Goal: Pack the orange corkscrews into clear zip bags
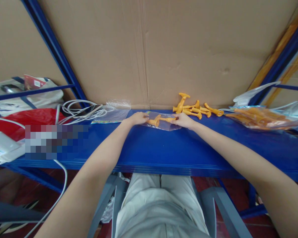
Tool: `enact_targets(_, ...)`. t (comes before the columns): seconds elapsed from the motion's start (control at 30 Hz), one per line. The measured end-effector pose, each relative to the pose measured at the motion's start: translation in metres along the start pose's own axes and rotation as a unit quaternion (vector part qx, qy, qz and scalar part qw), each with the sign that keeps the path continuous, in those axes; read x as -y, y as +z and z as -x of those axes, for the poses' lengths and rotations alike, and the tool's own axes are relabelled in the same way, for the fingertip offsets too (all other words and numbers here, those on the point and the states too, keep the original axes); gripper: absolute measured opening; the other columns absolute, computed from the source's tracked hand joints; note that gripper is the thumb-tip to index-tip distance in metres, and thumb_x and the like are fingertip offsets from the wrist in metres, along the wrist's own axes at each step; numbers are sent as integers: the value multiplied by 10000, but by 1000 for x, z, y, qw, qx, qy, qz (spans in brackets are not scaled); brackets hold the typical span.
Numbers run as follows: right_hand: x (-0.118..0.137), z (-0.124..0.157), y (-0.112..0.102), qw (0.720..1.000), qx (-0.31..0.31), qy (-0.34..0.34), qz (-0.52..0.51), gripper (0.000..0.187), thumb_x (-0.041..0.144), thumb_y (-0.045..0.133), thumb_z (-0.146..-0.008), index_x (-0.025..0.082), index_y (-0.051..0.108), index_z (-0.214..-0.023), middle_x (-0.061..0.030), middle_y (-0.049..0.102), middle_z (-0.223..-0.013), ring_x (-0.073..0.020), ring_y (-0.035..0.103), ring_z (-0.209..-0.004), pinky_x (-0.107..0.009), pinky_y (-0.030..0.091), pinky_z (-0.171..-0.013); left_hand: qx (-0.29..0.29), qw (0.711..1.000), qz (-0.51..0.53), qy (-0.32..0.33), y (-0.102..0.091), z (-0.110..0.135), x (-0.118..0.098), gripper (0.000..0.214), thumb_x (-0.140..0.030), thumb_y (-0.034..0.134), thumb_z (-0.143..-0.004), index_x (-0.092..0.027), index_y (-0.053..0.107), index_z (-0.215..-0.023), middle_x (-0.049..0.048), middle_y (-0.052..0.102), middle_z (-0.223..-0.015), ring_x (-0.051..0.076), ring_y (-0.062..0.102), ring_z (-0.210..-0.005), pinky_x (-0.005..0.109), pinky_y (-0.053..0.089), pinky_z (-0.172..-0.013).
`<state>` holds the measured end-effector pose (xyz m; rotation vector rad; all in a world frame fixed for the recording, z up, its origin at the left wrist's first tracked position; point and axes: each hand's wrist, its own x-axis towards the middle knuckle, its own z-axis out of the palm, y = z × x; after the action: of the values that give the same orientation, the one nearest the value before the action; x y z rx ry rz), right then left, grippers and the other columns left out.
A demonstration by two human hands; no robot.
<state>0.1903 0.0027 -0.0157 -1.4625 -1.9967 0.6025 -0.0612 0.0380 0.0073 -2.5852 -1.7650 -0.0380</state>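
Note:
A clear plastic bag (pixel 169 127) lies on the blue table in front of me, with yellow-orange hammer-shaped plastic pieces (pixel 153 122) in it. My left hand (pixel 139 118) is closed on the bag's left end, fingertips beside one piece. My right hand (pixel 185 121) pinches the bag's right side, at the end of a slim yellow piece; whether its fingers also grip that piece I cannot tell. Just behind my right hand, several loose yellow-orange pieces (pixel 195 108) lie in a pile against the cardboard.
At right lies a clear bag full of yellow-orange pieces (pixel 260 119). Flat clear bags (pixel 114 114) and a coiled white cable (pixel 81 110) lie at left, near a red bag (pixel 27 119) and a white device (pixel 5 147). A cardboard wall (pixel 149 53) rises behind the blue table (pixel 164 152).

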Motion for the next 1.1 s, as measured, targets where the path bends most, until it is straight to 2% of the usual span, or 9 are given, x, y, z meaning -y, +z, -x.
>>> enact_targets(0.1,4,-6,2,998,14,-57,-4,363,119,661,-798,127,709,-1158,-62,733,-1110,-213,700,-967,-306,546,-882,10,1000,-6,0,1,-1,1,502,-314,415,-903,-203,583,-1364,20,573,-1399,206,531,-1294,224,397,-1048)
enact_targets(0.17,8,-11,4,997,16,-70,21,394,71,656,-780,132,707,-1166,-59,725,-1139,-219,686,-1028,-314,524,-936,13,1000,-9,1,2,-2,2,503,-311,408,-907,-207,577,-1369,17,566,-1405,208,527,-1299,234,393,-1057)
enact_targets(0.27,15,-20,9,997,5,-50,66,372,48,625,-787,138,730,-1132,-56,741,-1088,-230,696,-999,-315,532,-912,13,1000,-9,4,3,-2,2,504,-303,392,-915,-205,570,-1376,18,556,-1415,207,522,-1303,238,382,-1069)
enact_targets(0.4,21,-34,19,994,-19,-31,99,297,116,625,-820,143,757,-1085,-71,756,-1009,-240,711,-908,-289,543,-793,8,1000,-3,19,4,-2,1,474,-321,375,-925,-243,619,-1324,-3,612,-1359,208,546,-1279,252,393,-1065)
enact_targets(0.57,27,-47,29,991,-44,-16,128,219,255,661,-835,101,777,-939,-106,755,-889,-222,701,-810,-242,481,-647,-4,1000,2,24,5,-2,-1,486,-309,360,-934,-224,593,-1352,20,630,-1337,215,565,-1256,269,401,-1064)
enact_targets(0.67,28,-48,33,989,-63,-13,131,251,319,654,-846,97,771,-850,-100,746,-840,-203,690,-784,-229,444,-615,-3,1000,-4,23,5,-1,-3,492,-304,347,-947,-229,561,-1383,11,610,-1363,199,557,-1265,248,392,-1065)
enact_targets(0.87,21,-47,35,987,-87,-29,130,243,332,661,-835,106,749,-815,-88,739,-829,-195,684,-783,-235,456,-648,-2,1000,-16,23,3,1,-7,501,-265,337,-949,-207,542,-1401,45,604,-1368,208,575,-1244,254,409,-1047)
enact_targets(1.0,13,-50,35,990,-91,-27,105,210,268,713,-779,117,738,-923,-91,746,-922,-204,692,-847,-261,506,-740,-1,999,-27,23,1,3,-8,500,-254,344,-943,-219,544,-1400,35,606,-1366,210,572,-1247,254,412,-1045)
enact_targets(1.1,8,-51,35,993,-85,-32,69,318,184,739,-737,117,712,-1047,-90,740,-988,-197,695,-893,-273,524,-805,-3,999,-32,21,0,4,-9,504,-254,346,-942,-227,536,-1407,26,612,-1359,208,578,-1239,251,414,-1044)
